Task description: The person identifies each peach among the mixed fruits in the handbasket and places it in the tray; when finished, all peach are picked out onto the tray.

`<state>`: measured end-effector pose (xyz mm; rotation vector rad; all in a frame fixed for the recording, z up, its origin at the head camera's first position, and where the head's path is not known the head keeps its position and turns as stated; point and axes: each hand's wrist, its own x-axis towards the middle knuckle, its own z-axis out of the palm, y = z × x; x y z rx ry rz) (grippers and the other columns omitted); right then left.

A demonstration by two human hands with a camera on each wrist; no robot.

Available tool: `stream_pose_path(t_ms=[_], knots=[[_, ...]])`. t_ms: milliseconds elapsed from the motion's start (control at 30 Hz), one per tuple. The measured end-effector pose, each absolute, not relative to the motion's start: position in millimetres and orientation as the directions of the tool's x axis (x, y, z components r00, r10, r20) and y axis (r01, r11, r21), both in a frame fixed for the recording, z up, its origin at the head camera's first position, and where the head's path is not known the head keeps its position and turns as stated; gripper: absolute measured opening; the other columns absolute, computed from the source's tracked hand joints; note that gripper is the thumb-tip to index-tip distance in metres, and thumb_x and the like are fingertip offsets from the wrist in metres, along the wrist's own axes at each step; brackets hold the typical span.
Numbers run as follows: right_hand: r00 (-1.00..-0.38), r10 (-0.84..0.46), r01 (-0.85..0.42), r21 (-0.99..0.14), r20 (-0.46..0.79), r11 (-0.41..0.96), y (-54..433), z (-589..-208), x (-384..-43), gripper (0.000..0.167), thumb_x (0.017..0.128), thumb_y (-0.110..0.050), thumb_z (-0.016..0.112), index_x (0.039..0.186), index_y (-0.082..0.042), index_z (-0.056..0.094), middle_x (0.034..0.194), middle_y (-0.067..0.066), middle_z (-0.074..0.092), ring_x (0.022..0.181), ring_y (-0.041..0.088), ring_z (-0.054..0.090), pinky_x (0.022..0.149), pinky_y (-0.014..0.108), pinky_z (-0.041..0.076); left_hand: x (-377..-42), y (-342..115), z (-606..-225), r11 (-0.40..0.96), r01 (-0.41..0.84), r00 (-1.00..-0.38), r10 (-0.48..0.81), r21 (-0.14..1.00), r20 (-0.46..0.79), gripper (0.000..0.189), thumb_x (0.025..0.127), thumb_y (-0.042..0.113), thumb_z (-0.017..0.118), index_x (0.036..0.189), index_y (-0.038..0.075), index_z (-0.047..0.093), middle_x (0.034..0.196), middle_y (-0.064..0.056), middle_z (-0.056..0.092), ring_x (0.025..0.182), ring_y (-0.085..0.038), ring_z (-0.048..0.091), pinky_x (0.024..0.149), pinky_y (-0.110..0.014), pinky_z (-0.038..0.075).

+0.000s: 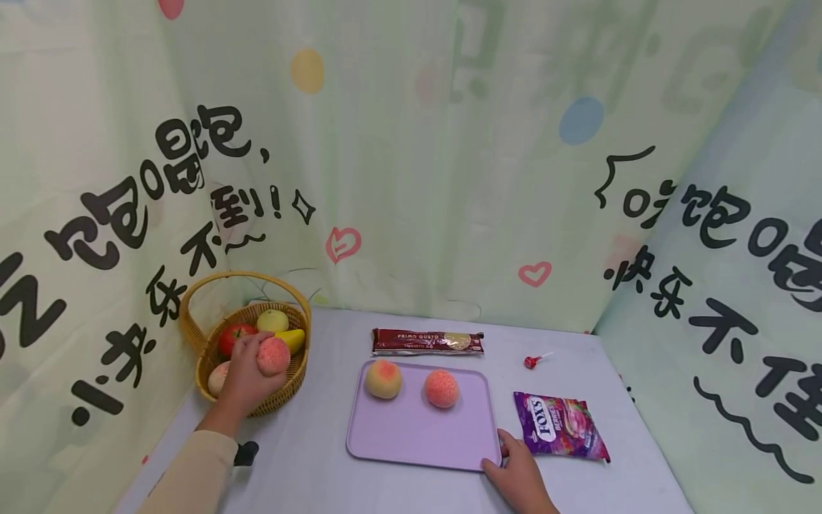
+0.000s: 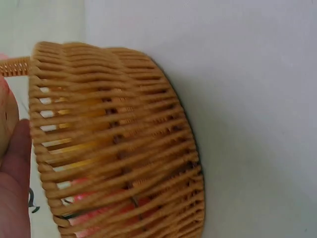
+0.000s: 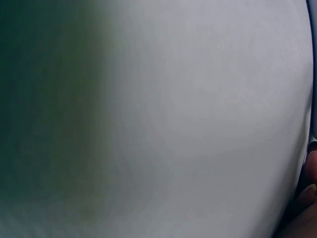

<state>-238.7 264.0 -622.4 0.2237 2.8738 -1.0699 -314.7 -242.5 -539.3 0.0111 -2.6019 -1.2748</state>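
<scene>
Over the front of the wicker basket (image 1: 297,371), my left hand (image 1: 247,375) grips a pink speckled peach (image 1: 273,356). Seen from the left wrist, the hand (image 2: 15,183) is at the left edge, beside the woven basket wall (image 2: 119,134). Inside the basket lie a red fruit (image 1: 232,338), a pale green fruit (image 1: 272,320), a yellow banana (image 1: 294,340) and a pale peach (image 1: 218,378). My right hand (image 1: 519,475) pinches the near right corner of the lilac tray (image 1: 417,442). On that tray sit a yellow-pink peach (image 1: 383,380) and a pink peach (image 1: 442,388).
Behind the tray lies a brown spaghetti pack (image 1: 427,342). To its right are a red lollipop (image 1: 531,362) and a purple Fox's candy bag (image 1: 560,426). Printed curtains (image 1: 411,178) close off the back and sides of the white table (image 1: 308,457).
</scene>
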Motion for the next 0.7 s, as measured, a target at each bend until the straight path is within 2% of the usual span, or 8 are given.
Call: stream_pose_path(t_ms=[167,500,700], knots=[[-0.988,0.111,0.156,-0.645,-0.110,0.748,264,-621,-239,0.076,0.080,-0.022,0.081,0.142,0.011,0.051,0.094,0.008,0.057,0.078,0.018,0.049,0.065,0.027,0.043,-310,-235,-535,0.614,0.152,-0.967,-0.068,0.775,0.244,0.081,0.076,0.009,0.086,0.144,0.007,0.041,0.140,-0.021,0.045,0.126,-0.040,0.048,0.105,-0.065,0.047],[-0.989,0.109,0.147,-0.649,-0.099,0.746,265,-624,-239,0.075,0.080,-0.022,0.081,0.141,0.011,0.051,0.094,0.007,0.056,0.077,0.017,0.048,0.063,0.026,0.041,-299,-214,-535,0.682,0.229,-0.963,0.054,0.694,0.265,0.080,0.080,0.027,0.090,0.147,0.014,0.047,0.143,-0.013,0.057,0.130,-0.035,0.055,0.104,-0.058,0.051],[-0.988,0.110,0.154,-0.644,-0.107,0.750,265,-626,-240,0.076,0.080,-0.022,0.081,0.142,0.011,0.050,0.095,0.008,0.056,0.077,0.018,0.048,0.064,0.027,0.041,-295,-201,-541,0.667,0.317,-0.938,0.116,0.675,0.326,0.077,0.077,0.018,0.091,0.143,0.012,0.052,0.141,-0.013,0.059,0.125,-0.033,0.060,0.103,-0.056,0.053]])
